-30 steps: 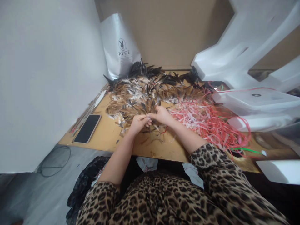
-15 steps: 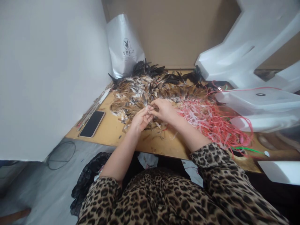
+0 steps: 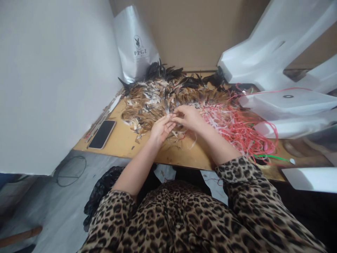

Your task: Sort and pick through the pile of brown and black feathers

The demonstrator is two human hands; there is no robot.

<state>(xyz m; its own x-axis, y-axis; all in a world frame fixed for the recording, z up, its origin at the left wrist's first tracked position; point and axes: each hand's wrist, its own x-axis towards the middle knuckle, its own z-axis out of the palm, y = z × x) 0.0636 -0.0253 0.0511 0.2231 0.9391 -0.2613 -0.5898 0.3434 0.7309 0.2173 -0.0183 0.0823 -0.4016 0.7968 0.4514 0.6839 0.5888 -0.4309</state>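
At the near edge of the yellowish wooden tabletop [image 3: 123, 146], the person's left hand [image 3: 160, 129] has uncurled since a second ago and lies palm up, fingers loose. The right hand [image 3: 189, 118] stays pinched at those fingertips; on what is too small to tell. Both sit against the heap of brown, white and black feathers [image 3: 151, 102], tangled pink plastic strips [image 3: 231, 128] beside.

The feathers [image 3: 158, 102] are a mix of tan, rust brown and white, with black ones along the far edge, and beside them the strips [image 3: 231, 123] run red and pale pink (one cord [image 3: 271, 157] is bright green). The table [image 3: 118, 140] is yellow-brown, the phone [image 3: 102, 129] black, the bag [image 3: 135, 45] silvery white with a black rabbit mark and letters. The garment [image 3: 184, 221] is leopard print, dark spots on tan.
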